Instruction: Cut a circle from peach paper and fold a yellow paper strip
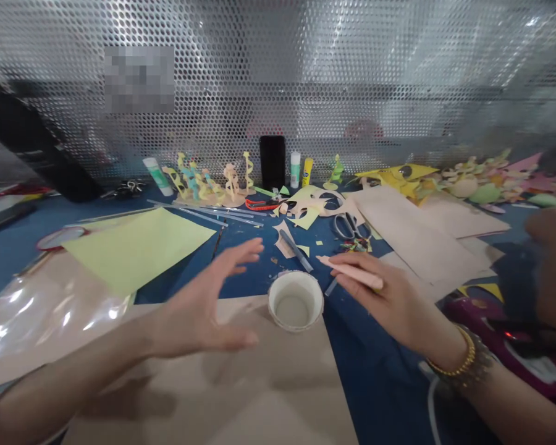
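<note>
A small white cup (295, 301) stands upright on the corner of a large pinkish-beige sheet of paper (259, 383), its open top facing me. To its left my left hand (213, 303) is held with thumb and fingers spread apart, nothing between them and not touching the cup. On the cup's right, my right hand (384, 303) grips a pale pink pen-like marker (359, 274), its narrow tip pointing left. Behind the cup lie a grey stick (296, 250) and a pink paper scrap.
Scissors (351, 228), a red cutter (262, 205) and cut paper lie behind. Clear glue sticks, yellow-green paper (143, 250) and paper curls (208, 182) are left. A phone (272, 161) leans against the perforated metal wall. At right, beige sheets (412, 235) and another person's arm (553, 266).
</note>
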`<state>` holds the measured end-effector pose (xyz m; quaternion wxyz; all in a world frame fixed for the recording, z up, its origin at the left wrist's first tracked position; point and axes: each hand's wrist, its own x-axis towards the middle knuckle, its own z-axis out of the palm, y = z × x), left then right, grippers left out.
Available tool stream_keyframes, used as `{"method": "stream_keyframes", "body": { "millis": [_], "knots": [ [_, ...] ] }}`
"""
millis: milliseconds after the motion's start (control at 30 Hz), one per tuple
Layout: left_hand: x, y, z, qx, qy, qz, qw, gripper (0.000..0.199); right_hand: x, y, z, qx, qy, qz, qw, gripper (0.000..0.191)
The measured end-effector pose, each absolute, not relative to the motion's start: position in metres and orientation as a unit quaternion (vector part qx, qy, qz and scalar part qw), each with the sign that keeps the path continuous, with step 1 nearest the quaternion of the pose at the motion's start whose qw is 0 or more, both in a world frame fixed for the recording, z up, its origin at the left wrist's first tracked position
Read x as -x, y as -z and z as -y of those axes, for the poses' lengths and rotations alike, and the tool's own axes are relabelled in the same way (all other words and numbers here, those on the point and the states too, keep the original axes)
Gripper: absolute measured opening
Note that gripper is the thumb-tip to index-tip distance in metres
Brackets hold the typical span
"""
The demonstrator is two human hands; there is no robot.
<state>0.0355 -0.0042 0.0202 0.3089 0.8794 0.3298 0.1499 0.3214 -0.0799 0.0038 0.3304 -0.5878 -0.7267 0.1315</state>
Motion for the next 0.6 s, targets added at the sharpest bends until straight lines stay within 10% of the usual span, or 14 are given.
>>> {"method": "stream_keyframes", "body": {
  "millis": [200,600],
  "knots": [
    [-0.086,-0.01,0.027,-0.853,-0.165,-0.355,0.344,0.09,-0.323,-0.016,0.08,0.58,-0.144,0.673,0.436,0.019],
    [-0.093,0.016,0.016,-0.881,-0.176,-0.33,0.288,0.071,-0.327,-0.013,0.076,0.609,-0.248,0.656,0.37,0.008]
  ]
}}
